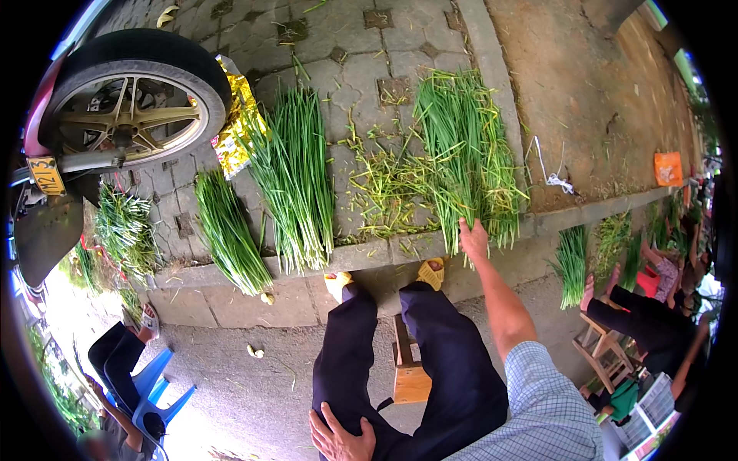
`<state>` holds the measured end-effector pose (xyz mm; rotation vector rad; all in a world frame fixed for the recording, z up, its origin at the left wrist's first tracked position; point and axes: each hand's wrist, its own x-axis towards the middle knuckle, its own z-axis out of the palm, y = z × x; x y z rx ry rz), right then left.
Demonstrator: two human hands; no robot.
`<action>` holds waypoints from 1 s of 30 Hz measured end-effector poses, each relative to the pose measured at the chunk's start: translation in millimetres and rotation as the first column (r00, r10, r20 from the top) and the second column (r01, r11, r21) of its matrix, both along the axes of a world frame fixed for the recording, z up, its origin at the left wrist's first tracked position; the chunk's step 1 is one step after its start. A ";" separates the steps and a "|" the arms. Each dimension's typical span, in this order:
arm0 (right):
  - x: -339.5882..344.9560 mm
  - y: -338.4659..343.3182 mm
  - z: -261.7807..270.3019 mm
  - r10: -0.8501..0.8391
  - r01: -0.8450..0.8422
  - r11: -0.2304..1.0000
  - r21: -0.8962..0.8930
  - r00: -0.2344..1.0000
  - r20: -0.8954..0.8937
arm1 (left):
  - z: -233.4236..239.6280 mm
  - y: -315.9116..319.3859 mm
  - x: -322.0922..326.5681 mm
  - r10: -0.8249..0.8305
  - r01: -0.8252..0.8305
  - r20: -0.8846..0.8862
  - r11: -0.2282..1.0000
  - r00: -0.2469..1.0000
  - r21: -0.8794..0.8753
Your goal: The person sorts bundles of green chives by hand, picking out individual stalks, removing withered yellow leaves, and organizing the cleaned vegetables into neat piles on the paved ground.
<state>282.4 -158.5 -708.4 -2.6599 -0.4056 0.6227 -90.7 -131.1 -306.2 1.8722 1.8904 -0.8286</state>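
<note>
My right hand point(474, 239) reaches down to the pale stem ends of a large pile of garlic chives point(455, 138) on the paving. Its thumb and forefinger touch the stems; whether they grip any is hidden. Yellowed leaves lie along the pile's right side. My left hand point(341, 435) rests on my left thigh, fingers spread, holding nothing. Left of the big pile are scattered yellow-green trimmings point(386, 190). Further left lie a long bundle of green chives point(300, 184) and a smaller bundle point(230, 233), stem ends towards me at the kerb point(363, 253).
A motorcycle wheel point(132, 109) stands at upper left, beside a gold foil bag point(236, 127). A wooden stool point(412, 383) is between my legs. People sit at both sides, one on a blue plastic stool point(153, 374). White string point(556, 181) lies on bare soil.
</note>
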 end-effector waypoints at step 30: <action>-15.6 25.5 81.0 -0.183 0.394 0.892 0.222 0.764 -0.619 | 5.8 -2.5 -6.8 -0.013 0.013 0.012 1.000 1.000 -0.013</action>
